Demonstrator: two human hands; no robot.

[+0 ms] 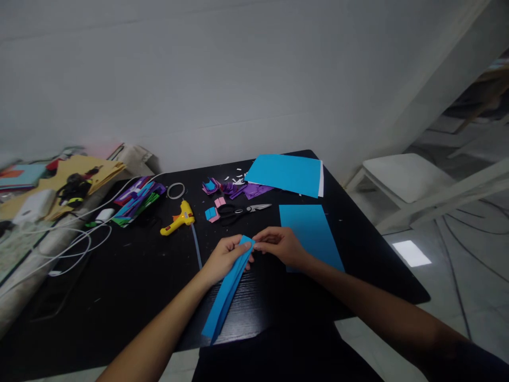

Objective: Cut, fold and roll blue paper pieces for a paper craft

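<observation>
Pinching folded blue paper (pixel 226 294) lower-center with left hand (pixel 223 258) plus right hand (pixel 281 245); probably featherlight, creases easily, so grab edges.

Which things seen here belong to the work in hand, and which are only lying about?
Likely in the work:
blue strip, left hand holding it, right hand at its end
blue sheets, same colour
scissors
glue gun

Likely just lying about:
chair
yellow paper, far left
</observation>
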